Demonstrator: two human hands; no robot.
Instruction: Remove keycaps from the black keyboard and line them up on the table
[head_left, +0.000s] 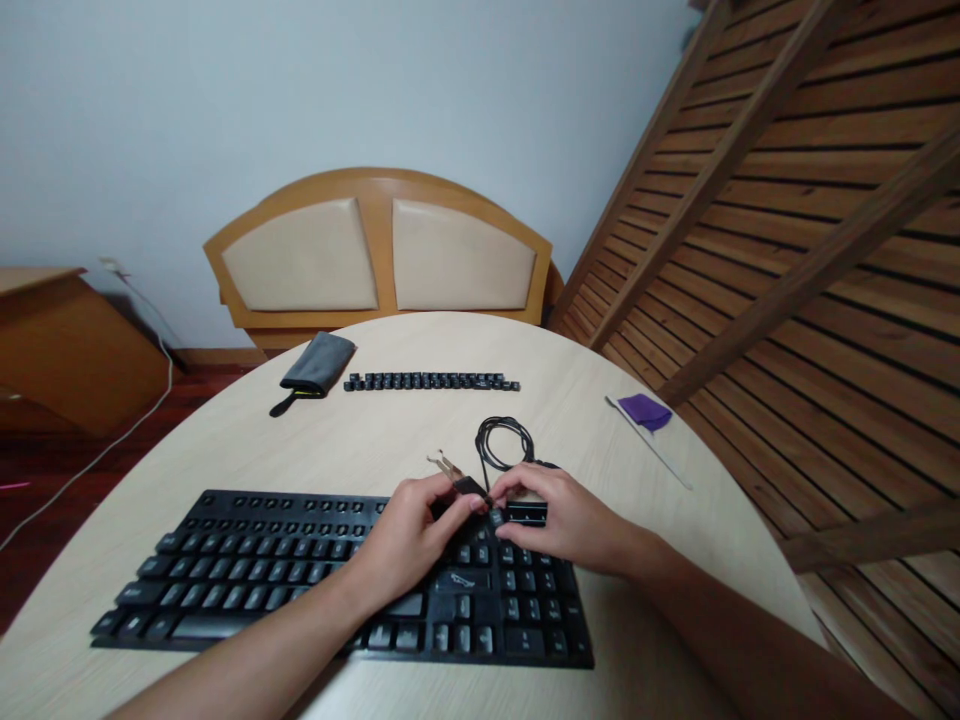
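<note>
A black keyboard lies near the table's front edge, its top row showing bare switches without caps. My left hand is over its upper right part, thumb and fingers closed on a keycap puller with a dark handle. The puller's thin metal wires point up and left. Close beside it, my right hand is curled above the keyboard's top right edge, finger and thumb around a small dark keycap. Its fingertips come close to the left thumb; whether they touch is unclear.
Loose keycaps stand in rows toward the back of the table. A grey pouch lies left of them. Behind the hands is a coiled black cable. At right are a purple cloth and a thin stick.
</note>
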